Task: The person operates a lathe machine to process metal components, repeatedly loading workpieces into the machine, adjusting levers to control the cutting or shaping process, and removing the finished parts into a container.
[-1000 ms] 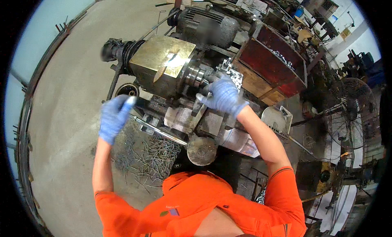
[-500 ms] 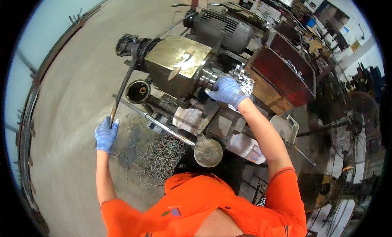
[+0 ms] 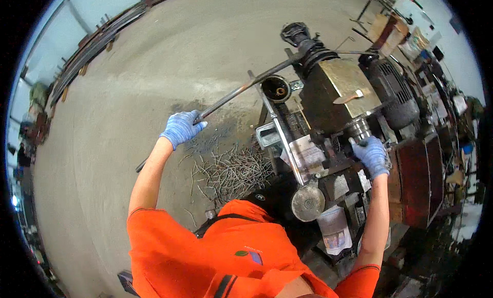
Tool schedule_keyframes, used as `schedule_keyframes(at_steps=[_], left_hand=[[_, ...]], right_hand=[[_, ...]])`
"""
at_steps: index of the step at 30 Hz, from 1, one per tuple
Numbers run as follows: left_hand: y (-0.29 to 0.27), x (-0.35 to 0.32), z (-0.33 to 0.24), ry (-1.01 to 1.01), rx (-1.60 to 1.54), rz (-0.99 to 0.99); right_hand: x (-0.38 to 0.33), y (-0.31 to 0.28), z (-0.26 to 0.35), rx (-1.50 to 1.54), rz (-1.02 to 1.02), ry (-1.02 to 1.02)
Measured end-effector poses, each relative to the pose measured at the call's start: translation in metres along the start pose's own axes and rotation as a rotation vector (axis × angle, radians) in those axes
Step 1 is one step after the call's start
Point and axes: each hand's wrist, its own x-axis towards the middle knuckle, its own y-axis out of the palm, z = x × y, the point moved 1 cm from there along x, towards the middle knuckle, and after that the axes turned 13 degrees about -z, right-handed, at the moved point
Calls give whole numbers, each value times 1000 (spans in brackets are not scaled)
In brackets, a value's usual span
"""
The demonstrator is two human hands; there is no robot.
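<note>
Bar (image 3: 226, 100), fully wrapped by the left hand (image 3: 181, 128), slants from the machine (image 3: 321, 103) while the right hand (image 3: 371, 154) curves its fingers at the chuck (image 3: 359, 128), hold unclear; should the bar turn the chuck, those fingers could be snagged

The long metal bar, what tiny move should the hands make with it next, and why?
Perhaps ease the long metal bar a little with the left hand; which way, I can't tell. That hand is wrapped around it, and the bar's far end meets the machine. The right hand is at the shiny collar, its fingertips partly hidden.
</note>
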Motion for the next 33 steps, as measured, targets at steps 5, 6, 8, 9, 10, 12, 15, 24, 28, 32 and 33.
schedule_keyframes(at_steps=[5, 6, 8, 9, 10, 12, 15, 24, 28, 32, 33], left_hand=[[10, 8, 5, -51, 78, -12], [14, 17, 10, -5, 135, -21], [19, 50, 39, 150, 198, -153], [20, 70, 66, 245, 199, -276], [21, 92, 88, 280, 258, -367], [25, 131, 121, 331, 294, -473], [33, 146, 125, 247, 267, -414], [16, 139, 100, -2, 157, -234], [22, 130, 89, -185, 110, -231], [17, 103, 57, -316, 29, -256], [15, 94, 51, -310, 15, -253]], right_hand=[[-4, 7, -2, 114, -103, -70], [-5, 9, -3, 133, -122, -79], [-4, 17, -10, 145, -194, -92], [-5, 21, -12, 153, -226, -107], [-6, 20, -10, 277, -237, -104], [-1, 38, -34, 254, -254, -136], [-3, 33, -35, 251, -107, -90], [2, 52, -52, 346, -106, -6], [3, 56, -61, 417, -90, -11], [2, 57, -57, 434, -104, -5], [2, 55, -56, 425, -84, 17]])
